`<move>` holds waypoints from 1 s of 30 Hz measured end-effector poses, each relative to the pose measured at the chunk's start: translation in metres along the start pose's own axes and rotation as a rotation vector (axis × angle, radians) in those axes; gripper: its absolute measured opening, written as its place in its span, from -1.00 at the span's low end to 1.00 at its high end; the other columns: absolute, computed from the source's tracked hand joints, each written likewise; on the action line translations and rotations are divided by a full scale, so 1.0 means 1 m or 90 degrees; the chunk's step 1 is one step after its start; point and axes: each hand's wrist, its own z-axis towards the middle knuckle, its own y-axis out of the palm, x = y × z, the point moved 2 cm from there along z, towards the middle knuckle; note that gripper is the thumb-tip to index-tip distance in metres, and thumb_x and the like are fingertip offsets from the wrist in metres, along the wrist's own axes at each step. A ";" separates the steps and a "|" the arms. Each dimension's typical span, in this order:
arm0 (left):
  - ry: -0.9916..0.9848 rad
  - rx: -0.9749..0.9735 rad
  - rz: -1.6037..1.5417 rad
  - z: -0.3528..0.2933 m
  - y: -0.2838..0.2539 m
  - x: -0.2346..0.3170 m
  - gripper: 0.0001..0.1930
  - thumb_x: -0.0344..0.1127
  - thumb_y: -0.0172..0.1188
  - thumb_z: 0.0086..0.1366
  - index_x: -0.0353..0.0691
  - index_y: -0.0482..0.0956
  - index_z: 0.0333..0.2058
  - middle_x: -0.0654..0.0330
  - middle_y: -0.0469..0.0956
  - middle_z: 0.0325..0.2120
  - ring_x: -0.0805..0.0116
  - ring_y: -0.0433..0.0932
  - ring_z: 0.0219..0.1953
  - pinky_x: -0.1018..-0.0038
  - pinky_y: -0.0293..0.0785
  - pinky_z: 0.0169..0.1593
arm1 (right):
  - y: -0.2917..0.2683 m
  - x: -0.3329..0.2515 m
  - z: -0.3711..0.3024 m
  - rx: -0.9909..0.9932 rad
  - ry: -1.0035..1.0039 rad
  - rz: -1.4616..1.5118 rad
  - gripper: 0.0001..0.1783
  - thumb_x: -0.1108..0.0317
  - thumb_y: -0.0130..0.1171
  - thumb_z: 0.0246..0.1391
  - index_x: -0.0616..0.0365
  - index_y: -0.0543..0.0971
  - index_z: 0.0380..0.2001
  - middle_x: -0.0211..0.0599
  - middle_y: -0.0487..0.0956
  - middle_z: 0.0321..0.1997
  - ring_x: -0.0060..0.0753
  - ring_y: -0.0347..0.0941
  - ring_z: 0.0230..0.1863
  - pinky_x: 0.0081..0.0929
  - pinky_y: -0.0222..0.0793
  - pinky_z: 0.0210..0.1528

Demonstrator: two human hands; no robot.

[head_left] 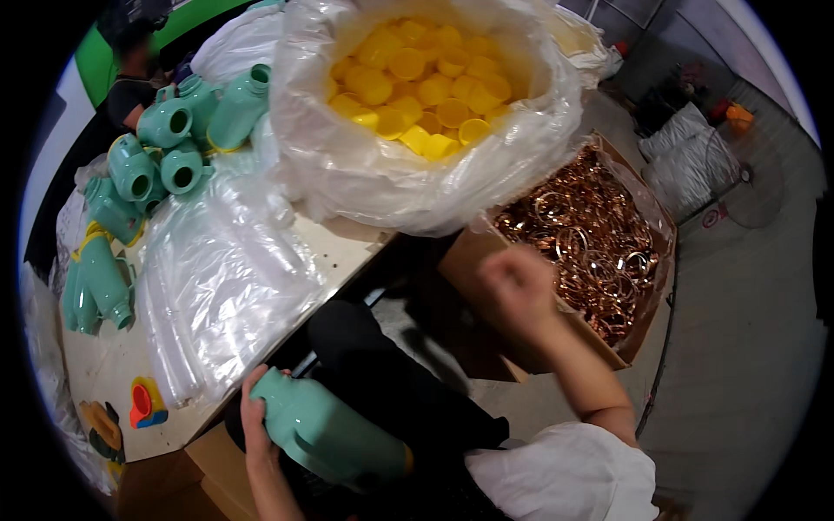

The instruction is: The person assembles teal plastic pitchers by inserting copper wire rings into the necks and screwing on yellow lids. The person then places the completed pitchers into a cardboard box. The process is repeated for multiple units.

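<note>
Across my lap lies a pale green plastic jug body [334, 430] with a handle and a yellow rim at its lower end. My left hand [254, 412] is wrapped round its neck end. My right hand [519, 282] is raised at the near left edge of an open cardboard box [473, 273], and motion smears its fingers. Heaped in that box are shiny copper-coloured rings [578, 243]. Whether my right hand holds anything is not visible.
A large clear plastic bag [356, 187] of yellow round caps [426, 82] stands on the table [200, 425]. Left of it are stacked clear plastic bags [226, 278] and several green jug bodies [165, 122]. A person [130, 74] is at the far left.
</note>
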 end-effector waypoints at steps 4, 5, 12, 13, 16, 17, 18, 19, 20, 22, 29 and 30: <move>-0.008 -0.054 0.008 0.016 0.001 0.014 -0.16 0.13 0.40 0.17 -0.32 0.30 0.24 -0.11 0.57 -0.02 0.12 0.60 -0.01 0.23 0.60 0.07 | -0.130 0.114 0.043 0.069 0.194 -0.341 -0.88 0.35 0.30 0.12 0.12 0.73 -0.31 -0.18 0.72 -0.30 -0.22 0.65 -0.32 -0.33 0.52 -0.23; 0.011 -0.064 0.021 0.013 0.007 0.029 -0.15 0.12 0.42 0.16 -0.32 0.30 0.24 -0.11 0.57 -0.02 0.12 0.61 -0.02 0.23 0.60 0.07 | -0.137 0.138 0.047 0.007 0.255 -0.413 -0.86 0.31 0.30 0.12 0.09 0.73 -0.29 -0.18 0.72 -0.28 -0.16 0.65 -0.29 -0.28 0.53 -0.19; -0.032 -0.066 0.069 0.006 0.019 0.006 -0.25 0.12 0.32 0.21 -0.30 0.38 0.20 -0.13 0.57 -0.03 0.13 0.59 -0.02 0.27 0.59 0.06 | -0.076 0.233 0.051 -0.082 -0.029 -0.753 -0.90 0.50 0.13 0.05 0.13 0.64 -0.43 -0.19 0.61 -0.25 -0.01 0.58 -0.16 -0.15 0.55 -0.09; -0.025 -0.049 0.067 -0.001 0.018 0.010 -0.25 0.13 0.31 0.22 -0.30 0.38 0.20 -0.12 0.57 -0.02 0.13 0.59 -0.02 0.28 0.59 0.06 | -0.081 0.240 0.048 -0.099 -0.009 -0.747 -0.90 0.49 0.14 0.05 0.12 0.64 -0.44 -0.19 0.61 -0.25 -0.04 0.59 -0.16 -0.16 0.55 -0.11; -0.012 -0.013 0.085 -0.011 0.007 0.015 -0.26 0.15 0.28 0.25 -0.29 0.38 0.20 -0.09 0.56 -0.01 0.16 0.59 -0.01 0.29 0.59 0.05 | -0.084 0.238 0.050 -0.131 0.057 -0.681 -0.89 0.41 0.16 0.08 0.12 0.63 -0.49 -0.17 0.61 -0.27 -0.06 0.59 -0.19 -0.14 0.55 -0.16; -0.005 0.007 0.077 -0.012 0.003 0.014 -0.28 0.13 0.28 0.24 -0.29 0.38 0.19 -0.09 0.57 -0.02 0.16 0.59 -0.02 0.30 0.59 0.05 | -0.083 0.225 0.058 -0.150 0.083 -0.629 -0.89 0.36 0.17 0.10 0.13 0.62 -0.44 -0.17 0.62 -0.26 -0.02 0.60 -0.20 -0.11 0.55 -0.17; -0.007 0.012 0.068 -0.012 0.002 0.011 -0.29 0.10 0.29 0.24 -0.29 0.38 0.18 -0.09 0.57 -0.03 0.17 0.59 -0.03 0.30 0.59 0.04 | -0.087 0.232 0.060 -0.155 0.111 -0.600 -0.88 0.31 0.20 0.10 0.12 0.62 -0.41 -0.15 0.63 -0.22 0.00 0.59 -0.18 -0.10 0.52 -0.15; -0.011 0.014 0.058 -0.012 0.002 0.010 -0.31 0.08 0.30 0.23 -0.29 0.37 0.17 -0.09 0.58 -0.04 0.17 0.60 -0.04 0.30 0.60 0.03 | -0.093 0.239 0.061 -0.158 0.142 -0.575 -0.85 0.26 0.23 0.09 0.10 0.62 -0.37 -0.14 0.64 -0.18 0.02 0.58 -0.16 -0.09 0.50 -0.14; -0.021 0.019 0.058 -0.013 0.003 0.010 -0.30 0.08 0.30 0.23 -0.30 0.37 0.17 -0.10 0.58 -0.03 0.16 0.60 -0.05 0.28 0.60 0.03 | -0.091 0.245 0.055 -0.150 0.132 -0.593 -0.83 0.23 0.26 0.09 0.10 0.63 -0.34 -0.13 0.64 -0.20 0.02 0.58 -0.16 -0.10 0.50 -0.13; -0.028 -0.014 0.082 -0.008 0.006 0.010 -0.28 0.14 0.28 0.24 -0.29 0.37 0.18 -0.07 0.57 -0.02 0.18 0.60 -0.03 0.30 0.59 0.04 | -0.076 0.237 0.062 -0.125 0.136 -0.590 -0.75 0.16 0.31 0.10 0.07 0.64 -0.24 -0.14 0.64 -0.22 0.02 0.58 -0.14 -0.10 0.51 -0.09; -0.017 -0.009 0.084 -0.005 0.004 0.007 -0.27 0.16 0.28 0.23 -0.27 0.38 0.18 -0.07 0.57 -0.02 0.17 0.60 -0.03 0.29 0.58 0.06 | -0.068 0.250 0.070 -0.090 0.348 -0.623 -0.70 0.08 0.33 0.06 0.05 0.75 -0.28 0.02 0.69 -0.19 0.08 0.63 -0.12 -0.07 0.54 -0.03; -0.019 -0.002 0.066 -0.006 0.000 0.004 -0.30 0.15 0.27 0.26 -0.26 0.38 0.18 -0.07 0.56 0.00 0.17 0.59 -0.02 0.28 0.58 0.06 | -0.079 0.248 0.069 -0.100 0.366 -0.575 -0.75 0.13 0.35 0.06 0.02 0.75 -0.28 -0.05 0.70 -0.18 0.04 0.63 -0.11 -0.09 0.54 -0.03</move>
